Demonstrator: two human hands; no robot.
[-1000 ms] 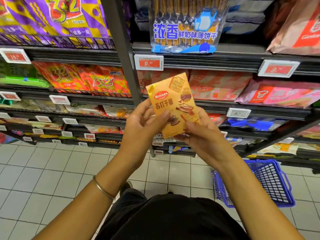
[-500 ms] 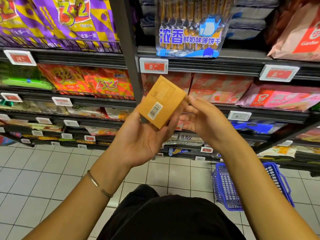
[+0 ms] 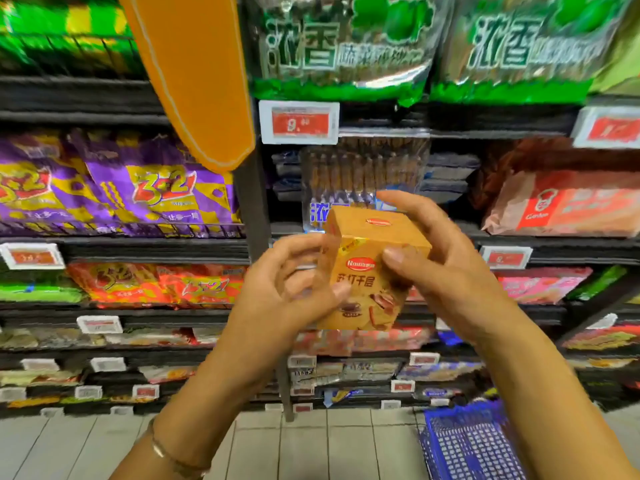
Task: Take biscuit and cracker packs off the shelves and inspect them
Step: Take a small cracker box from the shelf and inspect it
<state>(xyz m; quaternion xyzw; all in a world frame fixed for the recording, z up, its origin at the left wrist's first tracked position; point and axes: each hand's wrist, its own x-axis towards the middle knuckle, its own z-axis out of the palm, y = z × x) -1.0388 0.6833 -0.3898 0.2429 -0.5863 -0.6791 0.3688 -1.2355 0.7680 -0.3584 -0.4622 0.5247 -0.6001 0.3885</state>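
An orange cracker box (image 3: pixel 363 271) with a red oval logo is held upright in front of the shelves, its front and top faces toward me. My right hand (image 3: pixel 446 268) grips its right side and top edge, thumb on the front. My left hand (image 3: pixel 287 296) holds the lower left edge, fingers curled against the front. Behind the box, a clear biscuit pack with a blue label (image 3: pixel 356 178) stands on the shelf.
Dark shelves carry purple snack bags (image 3: pixel 138 192), orange bags (image 3: pixel 156 282), green packs (image 3: pixel 343 46) and pink-red packs (image 3: pixel 568 206). An orange hanging sign (image 3: pixel 197 77) dangles at upper left. A blue shopping basket (image 3: pixel 474 445) sits on the tiled floor at lower right.
The box has been turned from its barcode back to its printed front and top. My right hand has closed on it again. The view has tilted upward, showing higher shelves.
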